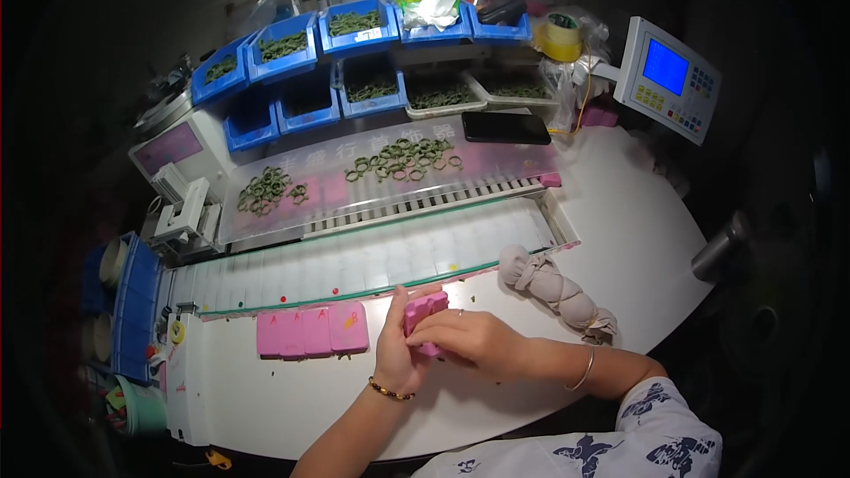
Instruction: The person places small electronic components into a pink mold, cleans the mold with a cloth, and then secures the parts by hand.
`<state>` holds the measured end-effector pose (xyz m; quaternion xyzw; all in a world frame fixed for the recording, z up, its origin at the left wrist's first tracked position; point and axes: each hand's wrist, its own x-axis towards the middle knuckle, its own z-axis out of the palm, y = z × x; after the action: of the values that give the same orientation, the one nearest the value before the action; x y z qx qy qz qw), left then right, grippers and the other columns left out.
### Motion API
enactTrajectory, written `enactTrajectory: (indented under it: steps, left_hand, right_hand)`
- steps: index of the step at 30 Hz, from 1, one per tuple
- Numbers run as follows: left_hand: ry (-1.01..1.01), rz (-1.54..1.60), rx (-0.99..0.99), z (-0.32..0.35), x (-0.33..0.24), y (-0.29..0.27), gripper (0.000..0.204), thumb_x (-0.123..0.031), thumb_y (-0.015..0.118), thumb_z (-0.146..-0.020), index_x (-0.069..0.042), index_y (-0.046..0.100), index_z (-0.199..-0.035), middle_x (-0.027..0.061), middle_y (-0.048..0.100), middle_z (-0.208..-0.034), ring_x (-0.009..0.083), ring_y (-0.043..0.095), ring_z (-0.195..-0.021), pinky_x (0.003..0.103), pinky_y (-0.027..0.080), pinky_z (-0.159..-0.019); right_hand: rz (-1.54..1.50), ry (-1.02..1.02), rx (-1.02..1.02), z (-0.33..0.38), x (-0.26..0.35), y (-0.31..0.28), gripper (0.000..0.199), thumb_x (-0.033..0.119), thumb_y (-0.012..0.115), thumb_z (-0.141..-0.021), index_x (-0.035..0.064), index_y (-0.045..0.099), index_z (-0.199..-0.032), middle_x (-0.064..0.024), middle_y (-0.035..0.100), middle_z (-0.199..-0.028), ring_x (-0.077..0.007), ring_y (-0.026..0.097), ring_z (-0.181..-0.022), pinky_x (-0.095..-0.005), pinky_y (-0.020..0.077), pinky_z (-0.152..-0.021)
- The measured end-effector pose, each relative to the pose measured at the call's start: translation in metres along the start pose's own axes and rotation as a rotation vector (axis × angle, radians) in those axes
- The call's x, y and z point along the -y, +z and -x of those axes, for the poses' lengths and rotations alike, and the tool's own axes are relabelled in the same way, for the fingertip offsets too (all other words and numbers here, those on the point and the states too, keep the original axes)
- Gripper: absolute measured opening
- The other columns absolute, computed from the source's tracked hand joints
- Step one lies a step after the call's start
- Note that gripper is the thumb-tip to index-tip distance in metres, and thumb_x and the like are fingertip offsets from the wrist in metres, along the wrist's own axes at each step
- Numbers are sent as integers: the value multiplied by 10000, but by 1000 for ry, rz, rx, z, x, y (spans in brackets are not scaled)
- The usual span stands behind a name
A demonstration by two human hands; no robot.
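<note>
Between my hands, above the white table, is a pink block point(428, 304) with notched edges. My left hand point(396, 345) grips it from the left side, fingers behind it. Pressed against its front and right side, my right hand point(474, 337) has its fingers bent together; whether they pinch something small is hidden. To the left, several pink blocks point(310, 331) stand side by side with marks on their faces. Small dark green rings point(407, 159) lie in loose heaps on a clear sheet point(328, 164) farther back.
A white segmented conveyor point(390, 252) with green edges runs across the table point(266, 407). Blue bins point(359, 26) of green pieces stand behind, with a black phone point(506, 127) before them. On the right are a wrapped cloth bundle point(560, 290) and a control panel point(666, 80).
</note>
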<state>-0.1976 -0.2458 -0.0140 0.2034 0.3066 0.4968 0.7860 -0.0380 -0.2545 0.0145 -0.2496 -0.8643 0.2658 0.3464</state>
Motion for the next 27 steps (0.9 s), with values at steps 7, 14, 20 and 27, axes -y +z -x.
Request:
enactTrajectory:
  steps: [7, 14, 20, 27]
  left_hand:
    - [-120, -125, 87, 1, -10, 4, 712, -615, 376, -973, 14, 508, -1278, 96, 623, -1028, 170, 616, -932, 308, 521, -822]
    - [-187, 327, 251, -16, -15, -14, 800, -684, 312, -950, 24, 438, -1299, 60, 562, -849, 193, 564, -766, 305, 511, -663]
    - [-115, -33, 64, -9, -24, -6, 833, -702, 223, -951, 33, 489, -1240, 64, 556, -787, 188, 557, -630, 345, 505, -560]
    - [-101, -44, 72, -5, -20, 4, 808, -669, 230, -966, 46, 523, -1199, 69, 563, -793, 191, 583, -641, 365, 545, -548]
  right_hand:
    - [341, -184, -172, -8, 3, 3, 391, -34, 662, -674, 26, 675, -1061, -125, 666, -1120, -268, 650, -1047, -350, 552, -855]
    - [690, -317, 2, 17, 20, 11, 470, 126, 595, -803, 39, 590, -1264, -110, 510, -1411, -241, 472, -1326, -479, 298, -1139]
    - [1036, 93, -85, 42, 10, -46, 526, 170, 662, -821, 124, 553, -1333, -96, 478, -1428, -254, 472, -1305, -527, 290, -1096]
    - [662, 572, -2, 83, -18, -80, 791, 0, 728, -700, 114, 431, -1424, -148, 452, -1370, -345, 566, -1098, -420, 474, -903]
